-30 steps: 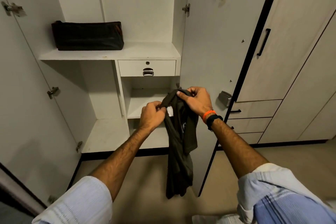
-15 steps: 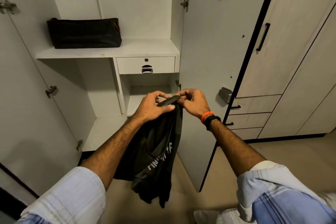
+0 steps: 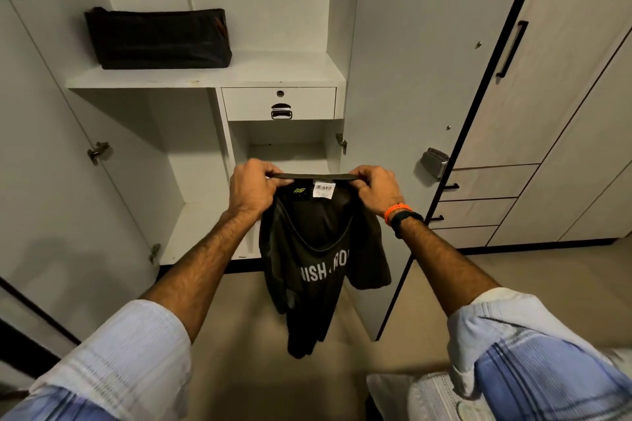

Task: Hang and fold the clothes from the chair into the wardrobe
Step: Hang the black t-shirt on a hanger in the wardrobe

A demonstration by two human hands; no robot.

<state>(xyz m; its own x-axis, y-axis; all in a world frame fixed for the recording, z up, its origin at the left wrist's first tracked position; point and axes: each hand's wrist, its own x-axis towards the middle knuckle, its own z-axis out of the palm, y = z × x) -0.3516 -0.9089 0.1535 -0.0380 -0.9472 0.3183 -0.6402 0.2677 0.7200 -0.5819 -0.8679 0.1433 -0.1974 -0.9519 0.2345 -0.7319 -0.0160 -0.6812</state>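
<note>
A dark T-shirt (image 3: 314, 270) with white lettering hangs in front of the open white wardrobe (image 3: 205, 77). My left hand (image 3: 251, 190) grips the left end of its collar and my right hand (image 3: 376, 190) grips the right end, so the neckband is stretched flat between them. A white label and a small green logo show inside the collar. The shirt's body dangles freely above the floor. The chair is not in view.
A black fabric bag (image 3: 157, 39) lies on the upper shelf. Below it is a small drawer (image 3: 278, 103) with a metal handle. The right wardrobe door (image 3: 410, 79) stands open beside my right hand. Closed cupboards and drawers (image 3: 478, 202) are at the right.
My hands have moved apart along the collar, pulling it taut and straight. The bunched shirt has opened out and now hangs with its inside label facing me.
</note>
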